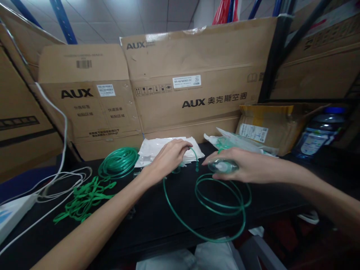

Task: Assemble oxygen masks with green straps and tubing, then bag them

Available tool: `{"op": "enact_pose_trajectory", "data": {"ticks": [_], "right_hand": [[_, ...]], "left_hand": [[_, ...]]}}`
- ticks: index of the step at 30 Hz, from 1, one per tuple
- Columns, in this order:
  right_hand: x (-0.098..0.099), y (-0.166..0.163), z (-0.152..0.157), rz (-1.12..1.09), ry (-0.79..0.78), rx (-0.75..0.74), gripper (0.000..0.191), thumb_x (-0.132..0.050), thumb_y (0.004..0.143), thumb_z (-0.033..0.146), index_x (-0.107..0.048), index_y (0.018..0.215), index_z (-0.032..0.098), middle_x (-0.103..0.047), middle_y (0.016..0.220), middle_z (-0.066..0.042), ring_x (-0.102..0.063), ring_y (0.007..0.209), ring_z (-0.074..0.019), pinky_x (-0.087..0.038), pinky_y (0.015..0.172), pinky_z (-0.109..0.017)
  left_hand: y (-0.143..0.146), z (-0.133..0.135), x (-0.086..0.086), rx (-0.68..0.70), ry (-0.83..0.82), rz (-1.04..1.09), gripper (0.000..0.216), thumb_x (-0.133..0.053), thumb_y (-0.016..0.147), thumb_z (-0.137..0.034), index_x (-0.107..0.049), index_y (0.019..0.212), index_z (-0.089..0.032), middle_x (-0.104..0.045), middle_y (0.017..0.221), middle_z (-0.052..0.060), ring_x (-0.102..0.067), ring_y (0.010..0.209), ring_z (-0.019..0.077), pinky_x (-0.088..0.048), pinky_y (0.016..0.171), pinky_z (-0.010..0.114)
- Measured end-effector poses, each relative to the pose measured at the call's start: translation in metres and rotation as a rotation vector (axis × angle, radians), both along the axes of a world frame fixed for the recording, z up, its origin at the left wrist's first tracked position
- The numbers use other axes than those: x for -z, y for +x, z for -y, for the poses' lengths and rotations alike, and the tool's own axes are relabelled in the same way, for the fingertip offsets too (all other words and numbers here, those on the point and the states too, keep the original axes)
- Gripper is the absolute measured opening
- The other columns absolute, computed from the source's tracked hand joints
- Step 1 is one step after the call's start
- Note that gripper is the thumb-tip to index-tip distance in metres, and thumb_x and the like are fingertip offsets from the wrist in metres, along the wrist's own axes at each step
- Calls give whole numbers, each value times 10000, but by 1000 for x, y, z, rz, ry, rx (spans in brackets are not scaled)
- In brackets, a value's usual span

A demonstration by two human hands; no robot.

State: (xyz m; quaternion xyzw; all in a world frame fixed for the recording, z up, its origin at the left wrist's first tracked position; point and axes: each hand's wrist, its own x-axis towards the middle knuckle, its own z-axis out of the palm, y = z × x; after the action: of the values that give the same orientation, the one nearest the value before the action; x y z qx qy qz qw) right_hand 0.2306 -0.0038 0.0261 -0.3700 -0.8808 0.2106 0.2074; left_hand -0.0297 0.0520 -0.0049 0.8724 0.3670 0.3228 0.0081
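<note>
My left hand [168, 157] is closed in a pinch on one end of a thin green tube [219, 204], just in front of a stack of white plastic bags [157, 148]. The tube loops in coils over the black table [157, 221] and hangs past its front edge. My right hand [242, 165] is wrapped round a clear plastic mask piece [223, 165] joined to that tube. The two hands are about a hand's width apart.
A second green tube coil [118, 163] and a heap of green straps [84, 197] lie at the left, with white cables [56, 183] beyond. Packed masks in clear bags [239, 142], an open cardboard box [275, 123] and a water bottle [320, 131] stand right. Large cartons [197, 75] wall the back.
</note>
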Motion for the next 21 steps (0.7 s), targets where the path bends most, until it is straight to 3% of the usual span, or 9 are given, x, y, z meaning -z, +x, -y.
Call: {"op": "enact_pose_trajectory", "data": {"ticks": [2, 5, 7, 10, 14, 18, 21], "right_hand": [[-1, 14, -3, -42, 42, 46, 331, -729, 882, 485, -776, 1090, 232, -781, 1044, -59, -720, 909, -272, -536, 834, -370], [6, 29, -11, -171, 94, 221, 356, -702, 888, 532, -765, 1039, 216, -731, 762, -18, -663, 641, -212, -505, 621, -322], [13, 29, -17, -234, 123, 314, 467, -698, 880, 557, -732, 1197, 215, -678, 675, 6, -628, 585, -202, -478, 583, -314], [23, 16, -25, -249, 84, 289, 549, -687, 886, 548, -662, 1327, 223, -671, 695, 14, -631, 593, -199, -485, 597, -314], [27, 0, -29, -289, 7, 241, 294, -746, 838, 494, -714, 926, 215, -668, 686, 9, -614, 580, -183, -486, 590, -304], [29, 5, -30, -472, -206, 304, 321, -790, 806, 425, -583, 682, 213, -580, 552, 40, -544, 467, -134, -463, 488, -263], [36, 18, -29, -650, -533, 351, 338, -830, 772, 348, -560, 636, 196, -553, 509, 50, -474, 391, -85, -399, 374, -202]], "left_hand": [[1, -3, -4, 7, -1, 16, 273, -511, 1003, -169, -729, 1167, -174, -746, 1197, 123, -664, 1146, 278, -456, 1061, 444], [5, -5, -10, 50, -21, 57, 256, -520, 1011, -179, -719, 1172, -182, -753, 1193, 106, -677, 1131, 252, -465, 1054, 420], [10, -7, -14, 101, -45, 77, 229, -541, 1015, -204, -720, 1158, -202, -764, 1181, 76, -691, 1116, 226, -486, 1030, 379], [21, -11, -17, 169, -75, 101, 214, -544, 1025, -240, -723, 1137, -206, -772, 1168, 54, -707, 1093, 208, -512, 986, 338], [33, -6, -15, 174, -58, 141, 216, -536, 1027, -241, -718, 1136, -203, -759, 1185, 64, -681, 1132, 230, -493, 1021, 374], [39, 30, 1, 120, 55, 148, 247, -527, 1032, -244, -649, 1240, -188, -667, 1289, 110, -588, 1233, 250, -423, 1106, 431], [39, 67, 22, 273, -30, -116, 332, -585, 1010, -413, -660, 1244, -189, -673, 1256, 94, -632, 1175, 233, -478, 1066, 371]]}}
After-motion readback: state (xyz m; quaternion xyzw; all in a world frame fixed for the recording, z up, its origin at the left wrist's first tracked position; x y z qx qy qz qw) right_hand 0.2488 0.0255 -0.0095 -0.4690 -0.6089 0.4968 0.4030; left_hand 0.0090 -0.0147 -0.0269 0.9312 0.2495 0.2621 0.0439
